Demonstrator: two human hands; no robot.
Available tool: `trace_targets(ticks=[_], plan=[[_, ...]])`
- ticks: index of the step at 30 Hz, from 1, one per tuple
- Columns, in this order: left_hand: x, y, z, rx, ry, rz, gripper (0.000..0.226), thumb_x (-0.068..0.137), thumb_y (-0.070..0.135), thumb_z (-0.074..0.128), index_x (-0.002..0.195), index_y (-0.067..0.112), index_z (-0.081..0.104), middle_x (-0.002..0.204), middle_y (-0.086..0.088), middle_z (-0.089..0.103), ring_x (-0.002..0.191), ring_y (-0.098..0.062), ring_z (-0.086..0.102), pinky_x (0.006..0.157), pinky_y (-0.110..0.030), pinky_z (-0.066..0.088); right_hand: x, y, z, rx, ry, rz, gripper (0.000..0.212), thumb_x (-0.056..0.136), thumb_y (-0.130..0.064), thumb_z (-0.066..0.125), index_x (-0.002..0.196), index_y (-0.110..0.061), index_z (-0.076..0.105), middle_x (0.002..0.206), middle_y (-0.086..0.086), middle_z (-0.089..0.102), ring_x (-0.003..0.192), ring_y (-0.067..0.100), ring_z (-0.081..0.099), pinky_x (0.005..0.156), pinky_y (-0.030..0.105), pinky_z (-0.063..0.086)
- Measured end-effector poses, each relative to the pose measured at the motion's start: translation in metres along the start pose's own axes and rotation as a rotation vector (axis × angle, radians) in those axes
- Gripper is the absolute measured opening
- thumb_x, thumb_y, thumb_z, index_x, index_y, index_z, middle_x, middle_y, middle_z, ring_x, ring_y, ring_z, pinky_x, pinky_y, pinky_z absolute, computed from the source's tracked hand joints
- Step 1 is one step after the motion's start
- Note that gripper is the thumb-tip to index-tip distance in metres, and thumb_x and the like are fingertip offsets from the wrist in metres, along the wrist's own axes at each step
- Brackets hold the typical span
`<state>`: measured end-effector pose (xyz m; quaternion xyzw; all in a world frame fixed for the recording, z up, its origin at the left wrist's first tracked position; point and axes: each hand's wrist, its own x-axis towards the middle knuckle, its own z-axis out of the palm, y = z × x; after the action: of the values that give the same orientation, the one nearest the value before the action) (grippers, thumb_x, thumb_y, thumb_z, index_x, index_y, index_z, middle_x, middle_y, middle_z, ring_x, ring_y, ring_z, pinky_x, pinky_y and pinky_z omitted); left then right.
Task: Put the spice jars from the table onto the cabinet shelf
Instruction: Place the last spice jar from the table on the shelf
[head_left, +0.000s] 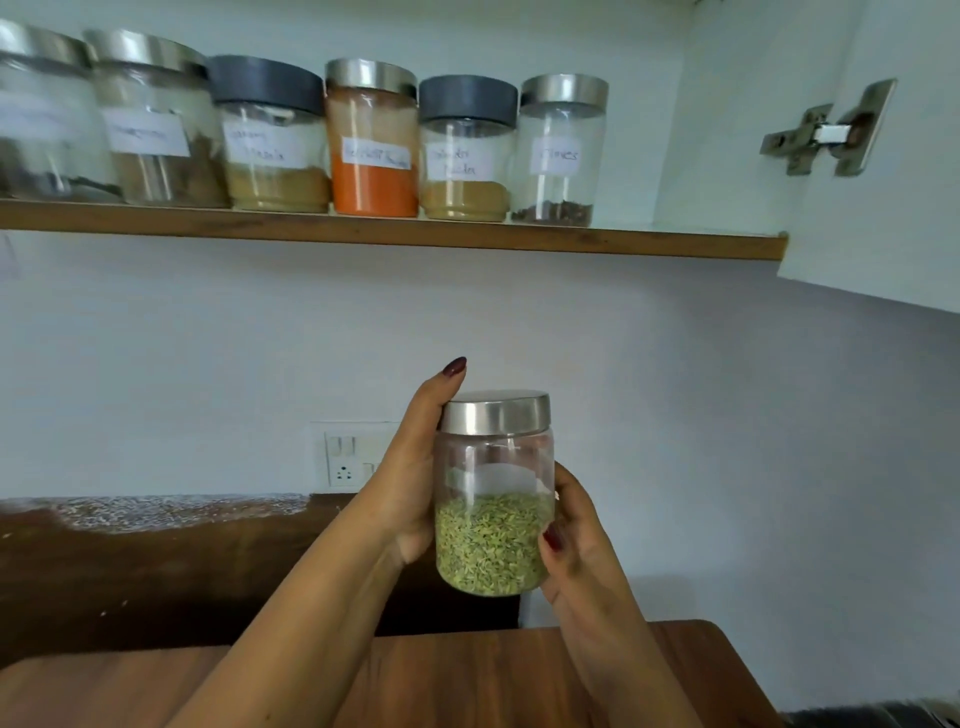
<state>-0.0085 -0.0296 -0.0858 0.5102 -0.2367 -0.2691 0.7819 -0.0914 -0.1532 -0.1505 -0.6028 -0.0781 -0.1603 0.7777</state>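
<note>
Steel-lidded, the fennel seed jar (493, 499) is lifted above the table (467, 675), your left hand (410, 467) and right hand (571, 525) both clasping its sides. You're mid-carry; next, raise it to the cabinet shelf (675, 241), into the bare spot beside the cloves jar (558, 150).

Six jars (371, 137) on the shelf (395, 236), one jar (493, 493) held, two hands (410, 467).
</note>
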Motion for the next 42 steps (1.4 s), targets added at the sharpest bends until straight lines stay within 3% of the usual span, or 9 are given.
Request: trace_targets(ticks=[7,12,16,18,20,25,29,34,42], plan=[[-0.009,-0.001,-0.012,0.094,0.062,-0.01,0.078,0.065,0.073,0.063,0.103,0.006,0.077,0.108,-0.023,0.072,0.096,-0.034,0.069,0.099,-0.046,0.05,0.001,0.014,0.02,0.161,0.031,0.022,0.11,0.04,-0.05,0.096,0.135,-0.022,0.048,0.126,0.007,0.066,0.117,0.024,0.064,0.087,0.034,0.057],[-0.023,-0.01,-0.015,0.254,0.223,0.132,0.07,0.083,0.077,0.038,0.115,0.024,0.07,0.111,-0.008,0.075,0.106,-0.026,0.071,0.103,-0.053,0.049,-0.003,0.018,0.025,0.162,0.103,-0.016,0.103,0.038,-0.05,0.096,0.129,-0.023,0.055,0.118,0.009,0.069,0.107,0.027,0.069,0.08,0.038,0.059],[-0.033,-0.029,-0.013,0.371,0.274,0.211,0.04,0.099,0.052,0.044,0.095,0.024,0.072,0.094,-0.006,0.075,0.109,-0.027,0.07,0.077,-0.02,0.057,-0.006,0.019,0.031,0.149,0.159,-0.068,0.1,0.036,-0.047,0.097,0.123,-0.02,0.056,0.112,0.008,0.071,0.102,0.026,0.071,0.073,0.032,0.059],[-0.043,-0.043,-0.012,0.374,0.294,0.255,0.023,0.096,0.039,0.061,0.107,0.02,0.066,0.097,-0.005,0.074,0.111,-0.022,0.068,0.074,-0.013,0.054,-0.008,0.02,0.034,0.12,0.176,-0.097,0.092,0.041,-0.044,0.097,0.12,-0.021,0.056,0.113,0.01,0.069,0.103,0.028,0.07,0.076,0.035,0.059],[-0.055,-0.054,-0.01,0.339,0.271,0.333,0.044,0.086,0.044,0.068,0.123,0.021,0.06,0.113,0.002,0.072,0.109,-0.013,0.068,0.084,-0.023,0.056,-0.01,0.02,0.036,0.101,0.163,-0.12,0.084,0.049,-0.042,0.095,0.121,-0.021,0.056,0.116,0.011,0.067,0.106,0.031,0.068,0.08,0.039,0.059],[-0.057,-0.054,-0.012,0.252,0.298,0.408,0.042,0.09,0.036,0.063,0.128,0.019,0.057,0.116,0.002,0.071,0.108,-0.015,0.069,0.085,-0.029,0.059,-0.015,0.018,0.04,-0.049,0.143,-0.169,0.092,0.053,-0.058,0.088,0.132,-0.032,0.05,0.121,-0.004,0.065,0.111,0.021,0.066,0.081,0.033,0.058],[-0.061,-0.053,-0.013,0.281,0.304,0.402,0.048,0.079,0.037,0.066,0.122,0.018,0.061,0.111,0.001,0.072,0.104,-0.016,0.071,0.083,-0.029,0.059,-0.016,0.019,0.045,0.019,0.176,-0.141,0.081,0.044,-0.052,0.094,0.115,-0.035,0.061,0.113,0.004,0.07,0.104,0.026,0.07,0.077,0.036,0.059],[-0.063,-0.045,-0.023,0.256,0.263,0.313,0.044,0.099,0.045,0.049,0.122,0.012,0.065,0.117,-0.01,0.072,0.111,-0.027,0.069,0.101,-0.048,0.052,-0.016,0.018,0.042,0.196,0.217,-0.107,0.103,0.035,-0.054,0.095,0.12,-0.014,0.052,0.104,0.006,0.073,0.096,0.023,0.072,0.07,0.028,0.059],[-0.057,-0.045,-0.024,0.107,0.138,0.066,0.064,0.097,0.061,0.026,0.131,0.023,0.064,0.128,-0.007,0.069,0.124,-0.023,0.062,0.113,-0.048,0.039,-0.015,0.016,0.051,0.16,0.17,-0.144,0.077,0.05,-0.059,0.088,0.109,-0.019,0.059,0.103,0.008,0.071,0.097,0.022,0.071,0.075,0.03,0.057]])
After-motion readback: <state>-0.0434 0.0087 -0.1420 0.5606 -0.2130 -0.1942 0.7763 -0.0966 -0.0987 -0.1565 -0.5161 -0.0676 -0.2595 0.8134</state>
